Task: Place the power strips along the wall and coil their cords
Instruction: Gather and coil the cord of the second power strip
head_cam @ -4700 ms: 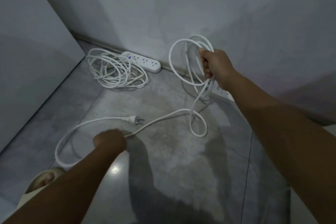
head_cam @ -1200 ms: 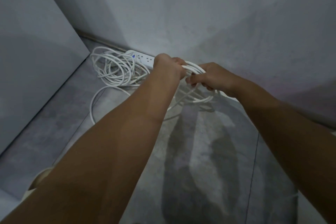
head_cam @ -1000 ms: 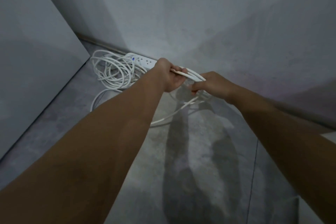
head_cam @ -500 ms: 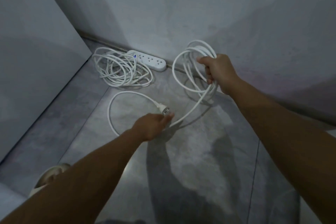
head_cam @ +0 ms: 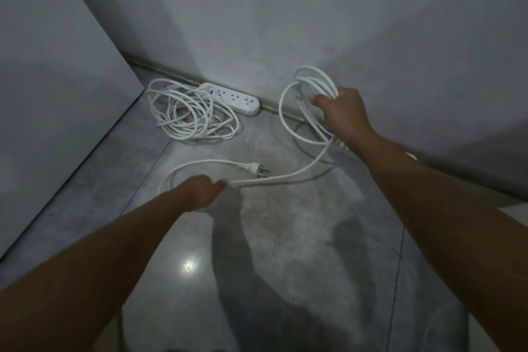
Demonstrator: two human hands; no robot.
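Note:
A white power strip [head_cam: 235, 98] lies along the base of the far wall, its cord [head_cam: 188, 114] lying in a loose coil on the floor to its left. My right hand [head_cam: 343, 111] grips several loops of a second white cord [head_cam: 288, 120], held up near the wall. That cord runs down and left to my left hand [head_cam: 200, 190], which pinches it low over the floor. The loose end curves round on the floor and ends in the plug [head_cam: 257, 170], just right of my left hand. The second strip is mostly hidden behind my right forearm.
A grey panel [head_cam: 51, 94] stands at the left and meets the wall at a corner. The grey tiled floor [head_cam: 285, 237] is glossy, with a light reflection and my shadow on it. A skirting strip [head_cam: 171, 71] runs along the wall's foot.
A second ago both hands were together at the coil. My left hand has since moved down and left along the cord near the plug, while my right hand keeps the loops raised.

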